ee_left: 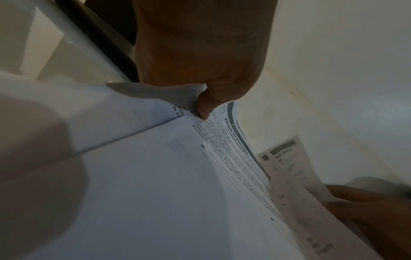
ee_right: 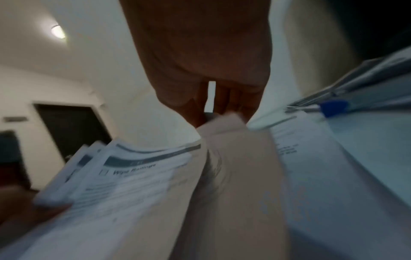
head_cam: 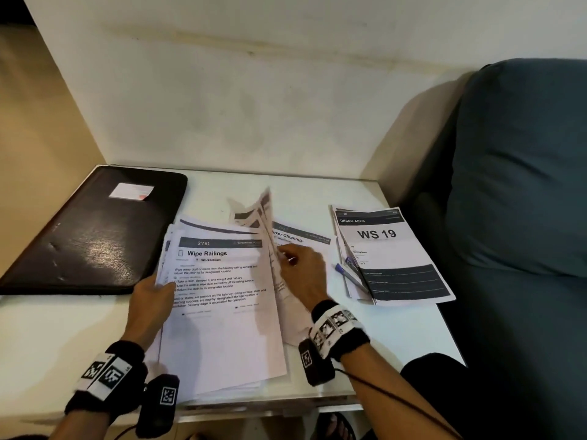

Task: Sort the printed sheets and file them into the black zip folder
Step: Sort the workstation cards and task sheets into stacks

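Note:
A stack of printed sheets (head_cam: pixel 219 300) topped by a "Wipe Railings" page lies at the table's middle. My left hand (head_cam: pixel 152 293) grips its left edge, thumb (ee_left: pixel 203 107) on top. My right hand (head_cam: pixel 298 268) pinches a few sheets (head_cam: pixel 263 214) lifted upright off the stack's right side; the lifted sheets (ee_right: pixel 233 158) are blurred in the right wrist view. Under them lies a "Mirror Cleaning" sheet (head_cam: pixel 298 238). The black zip folder (head_cam: pixel 92 236) lies shut at the left, with a white label on it.
A second pile topped by a "WS 19 Dining Area" sheet (head_cam: pixel 387 252) sits at the right, with a blue-capped pen (head_cam: pixel 349 273) beside it. A dark blue sofa (head_cam: pixel 521 217) borders the white table (head_cam: pixel 63 338) on the right. A wall stands behind.

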